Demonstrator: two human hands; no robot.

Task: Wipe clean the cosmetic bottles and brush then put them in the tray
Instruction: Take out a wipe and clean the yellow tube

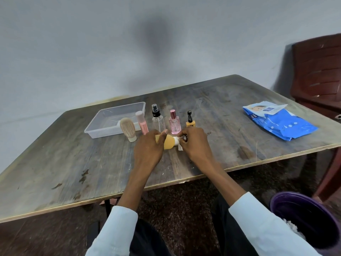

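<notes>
One tray (103, 124), one brush (127, 128) and four upright bottles stand in a row on the surface (73, 163); a fifth, tan bottle (168, 142) lies gripped in the left hand (148, 147), while the right hand (193, 143) pinches a white wipe (178, 143) around its neck
</notes>
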